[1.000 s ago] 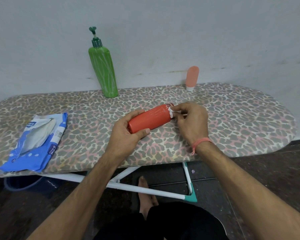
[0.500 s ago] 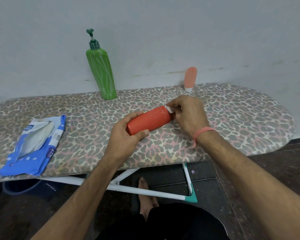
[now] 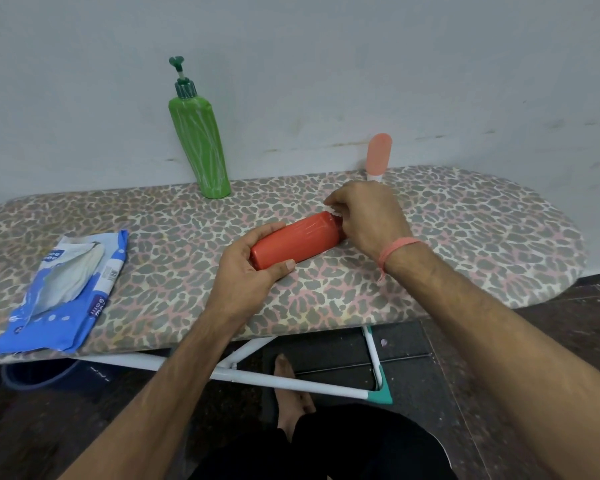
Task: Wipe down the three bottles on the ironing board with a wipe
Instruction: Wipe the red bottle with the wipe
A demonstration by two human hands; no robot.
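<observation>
Head view: an orange-red bottle [image 3: 297,242] is held lying on its side just above the leopard-print ironing board [image 3: 465,237], tilted so that its far end points up and to the right. Its near, flat end is gripped by the left hand [image 3: 248,271], with the thumb laid along the near side and the fingers curled over the top. At the other end of the bottle, the right hand [image 3: 368,216] is closed around the cap end, and a small piece of white wipe [image 3: 335,212] is pinched between its fingers and pressed against the bottle's shoulder; most of the wipe is hidden under the hand. A pinkish thread band [image 3: 397,245] is worn on the right wrist. Beyond the left grip and slightly to its left, a tall green pump bottle [image 3: 200,147] is seen standing upright at the far edge of the board, against the grey wall [image 3: 326,64]. Just behind the right grip, a small peach tube [image 3: 378,155] is stood upright on its white cap, also at the far edge. Well to the left of both grips, a blue-and-white pack of wipes [image 3: 66,292] is lying flat near the board's front edge with its flap opened. Beneath the board, white legs [image 3: 291,381] with a teal foot and a bare foot [image 3: 288,379] on the dark floor are visible.
</observation>
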